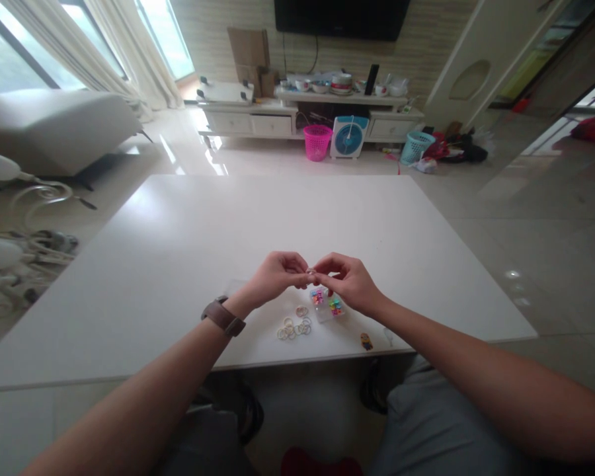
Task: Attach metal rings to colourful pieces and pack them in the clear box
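Observation:
My left hand [283, 274] and my right hand [348, 281] meet above the table, both pinching a small light-coloured ring [310, 271] between thumb and fingertips. Fingers partly hide it. Just below them sits a clear plastic box [330, 316] with small bright pieces in its compartments, pink and purple at the left, green and orange at the right. Several cream-coloured rings [293, 329] lie in a loose pile left of the box. A little apart from that pile are a few more rings [302, 311]. A brown watch strap is on my left wrist.
The white table [277, 211] has its near edge close to my lap. A small yellow-and-dark figure piece [366, 341] lies near that edge. Beyond the table stand a pink basket [317, 143], a blue fan [350, 137] and a low white cabinet [272, 124].

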The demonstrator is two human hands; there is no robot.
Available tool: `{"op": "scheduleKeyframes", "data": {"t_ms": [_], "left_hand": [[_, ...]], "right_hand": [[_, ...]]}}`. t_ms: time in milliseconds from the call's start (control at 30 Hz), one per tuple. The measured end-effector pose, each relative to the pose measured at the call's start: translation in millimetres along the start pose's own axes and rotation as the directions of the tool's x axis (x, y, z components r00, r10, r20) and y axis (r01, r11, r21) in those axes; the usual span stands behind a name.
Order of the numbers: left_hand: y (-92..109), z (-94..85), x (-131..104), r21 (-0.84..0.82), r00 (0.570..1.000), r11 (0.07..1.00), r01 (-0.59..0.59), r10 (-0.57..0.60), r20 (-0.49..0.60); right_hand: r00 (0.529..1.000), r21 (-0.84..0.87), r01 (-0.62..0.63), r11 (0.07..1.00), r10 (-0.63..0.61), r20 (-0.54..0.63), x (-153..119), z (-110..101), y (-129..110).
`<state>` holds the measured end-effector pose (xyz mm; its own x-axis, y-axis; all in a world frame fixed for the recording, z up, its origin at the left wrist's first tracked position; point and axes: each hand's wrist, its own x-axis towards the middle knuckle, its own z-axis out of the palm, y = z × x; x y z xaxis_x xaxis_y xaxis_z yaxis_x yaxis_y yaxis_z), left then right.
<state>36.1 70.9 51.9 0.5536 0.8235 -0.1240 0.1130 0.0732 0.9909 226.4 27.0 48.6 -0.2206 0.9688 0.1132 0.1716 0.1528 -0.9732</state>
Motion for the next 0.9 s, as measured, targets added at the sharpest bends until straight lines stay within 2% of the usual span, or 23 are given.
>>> {"op": "scheduleKeyframes", "data": {"t_ms": [133,333,533,667,767,900], "left_hand": [[-4,0.2,1,0.014,0.999,1.0,0.002,-0.001,-0.04],[-10,2.6,3,-0.056,0.996,0.998,-0.033,0.028,-0.086],[-17,10.3,6,-0.177,0.993,0.983,0.053,-0.07,-0.092],[-19,13.5,7,-0.209,0.994,0.976,0.065,-0.082,-0.074],[-18,12.5,8,-0.143,0.994,0.986,0.091,-0.099,-0.054],[-19,7.2,10,0.021,0.983,0.986,0.164,-0.161,-0.088]], "right_hand": [[0.999,0.113,-0.042,0.993,0.043,-0.007,2,3,3],[0.998,0.132,-0.057,0.99,0.061,-0.031,4,3,1],[0.996,0.1,-0.066,0.993,0.072,-0.053,3,3,2],[0.996,0.106,-0.071,0.992,0.076,-0.047,6,0,8],[0.993,0.034,-0.11,0.993,0.111,-0.037,9,-8,16],[0.986,-0.295,-0.161,0.942,0.166,-0.007,13,-23,29]]}}
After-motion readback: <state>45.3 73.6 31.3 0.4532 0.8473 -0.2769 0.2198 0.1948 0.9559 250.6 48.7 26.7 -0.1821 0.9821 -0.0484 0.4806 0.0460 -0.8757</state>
